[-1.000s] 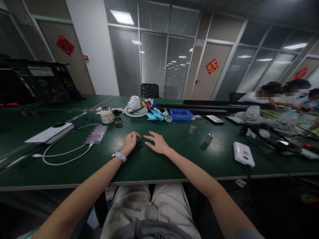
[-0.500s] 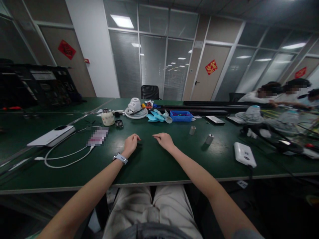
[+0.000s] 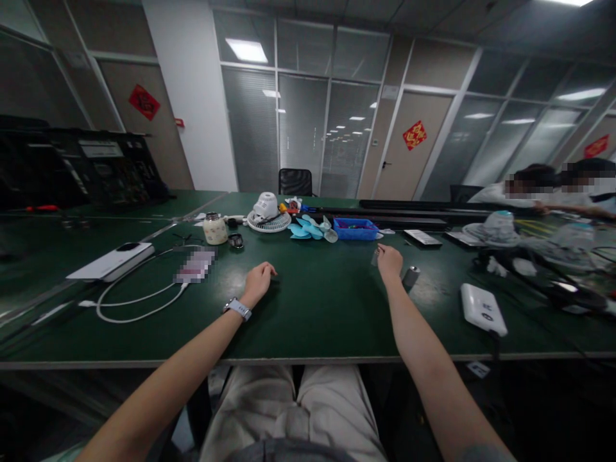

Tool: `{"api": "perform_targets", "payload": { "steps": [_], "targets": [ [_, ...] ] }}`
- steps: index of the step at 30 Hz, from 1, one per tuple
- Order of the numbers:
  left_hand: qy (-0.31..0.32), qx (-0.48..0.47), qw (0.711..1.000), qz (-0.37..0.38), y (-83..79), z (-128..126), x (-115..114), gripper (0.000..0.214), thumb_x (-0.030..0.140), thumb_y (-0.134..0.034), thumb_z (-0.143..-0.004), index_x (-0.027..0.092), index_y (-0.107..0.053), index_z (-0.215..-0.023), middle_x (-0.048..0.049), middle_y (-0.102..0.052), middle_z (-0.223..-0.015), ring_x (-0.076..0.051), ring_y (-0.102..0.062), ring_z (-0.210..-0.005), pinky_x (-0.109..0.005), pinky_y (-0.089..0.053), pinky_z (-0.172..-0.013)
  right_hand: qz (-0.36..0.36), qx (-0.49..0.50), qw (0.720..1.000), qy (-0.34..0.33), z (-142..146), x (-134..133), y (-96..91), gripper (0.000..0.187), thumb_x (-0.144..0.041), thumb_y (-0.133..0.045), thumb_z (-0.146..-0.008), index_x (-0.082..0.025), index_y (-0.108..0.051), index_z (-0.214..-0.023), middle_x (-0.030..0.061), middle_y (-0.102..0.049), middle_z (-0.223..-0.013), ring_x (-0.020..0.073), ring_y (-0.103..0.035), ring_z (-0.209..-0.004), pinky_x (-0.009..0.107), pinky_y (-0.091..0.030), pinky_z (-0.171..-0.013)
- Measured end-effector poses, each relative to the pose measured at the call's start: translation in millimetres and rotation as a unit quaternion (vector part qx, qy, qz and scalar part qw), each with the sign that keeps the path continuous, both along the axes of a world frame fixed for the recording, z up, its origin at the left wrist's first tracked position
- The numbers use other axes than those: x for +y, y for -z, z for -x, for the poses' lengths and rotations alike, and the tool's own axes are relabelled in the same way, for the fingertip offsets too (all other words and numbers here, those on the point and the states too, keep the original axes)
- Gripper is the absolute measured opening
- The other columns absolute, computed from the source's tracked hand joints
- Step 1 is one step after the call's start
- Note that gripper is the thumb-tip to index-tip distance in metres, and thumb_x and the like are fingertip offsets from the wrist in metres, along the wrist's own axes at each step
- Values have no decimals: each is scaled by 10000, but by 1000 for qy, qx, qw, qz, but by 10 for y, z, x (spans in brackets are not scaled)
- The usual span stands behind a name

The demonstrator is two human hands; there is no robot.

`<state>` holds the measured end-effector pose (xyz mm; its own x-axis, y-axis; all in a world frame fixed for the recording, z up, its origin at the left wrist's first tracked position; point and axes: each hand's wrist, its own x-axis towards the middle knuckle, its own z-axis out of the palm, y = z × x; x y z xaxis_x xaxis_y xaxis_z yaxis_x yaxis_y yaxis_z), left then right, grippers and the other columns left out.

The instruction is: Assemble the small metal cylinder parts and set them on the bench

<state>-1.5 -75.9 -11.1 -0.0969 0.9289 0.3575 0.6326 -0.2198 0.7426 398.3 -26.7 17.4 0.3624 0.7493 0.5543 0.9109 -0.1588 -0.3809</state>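
My left hand (image 3: pixel 258 282), with a watch (image 3: pixel 237 309) on its wrist, rests on the green table with its fingers curled loosely together and nothing visible in them. Farther right, my right hand (image 3: pixel 389 262) is at a small metal cylinder (image 3: pixel 374 258), its fingers closed at the top and side. The hand covers part of that cylinder. Just right of this hand a second, larger metal cylinder (image 3: pixel 411 276) stands upright on the table.
A phone (image 3: pixel 195 265) on a white cable lies left, beside a white box (image 3: pixel 111 262). Behind are a jar (image 3: pixel 214 229), a fan (image 3: pixel 267 215), blue fan blades (image 3: pixel 310 228) and a blue tray (image 3: pixel 356 236). A white power bank (image 3: pixel 484 309) lies right. People sit at far right.
My right hand has moved right and away from me, from the middle of the table to the small metal cylinder. The left hand stays about where it was. The view has shifted slightly.
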Motion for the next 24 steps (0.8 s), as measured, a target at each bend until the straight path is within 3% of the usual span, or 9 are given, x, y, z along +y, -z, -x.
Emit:
{"api": "perform_targets", "payload": {
  "steps": [13,16,19,21,24],
  "targets": [
    [3,11,1000,12,-26,-19,-24,295,281,-355,-801,207,-616,-685,-19,-675,-744,-176,-600,-725,-258,-395,-660,82,-30,996,29,52,-58,-100,357,-276,-418,-931,-193,-676,-1162,155,-687,-1058,266,-635,-972,358,-449,-822],
    [4,10,1000,15,-38,-17,-32,296,287,-354,-803,208,-616,-687,-17,-677,-753,-179,-598,-737,-257,-398,-663,32,-62,996,50,-26,-149,-206,360,-339,-522,-890,-203,-644,-1201,149,-623,-1205,278,-570,-1103,410,-409,-921],
    [0,17,1000,19,-55,-21,-44,291,278,-360,-804,210,-616,-682,-20,-678,-751,-182,-602,-739,-260,-398,-658,-1,-32,990,134,-257,-285,-315,584,-432,-701,-749,-252,-570,-1288,156,-531,-1327,327,-496,-1197,494,-374,-968],
    [4,20,1000,21,-64,-26,-54,291,274,-363,-808,211,-618,-683,-21,-681,-749,-184,-606,-734,-262,-400,-657,64,32,984,163,-459,-370,-336,699,-455,-798,-619,-250,-596,-1256,173,-577,-1253,348,-546,-1126,513,-418,-917],
    [7,22,1000,19,-73,-37,-66,289,272,-365,-810,212,-617,-682,-20,-682,-740,-186,-610,-734,-263,-404,-659,197,121,966,113,-704,-443,-270,550,-346,-864,-506,-225,-715,-1022,111,-692,-958,269,-653,-866,404,-516,-764]
  ]
}}
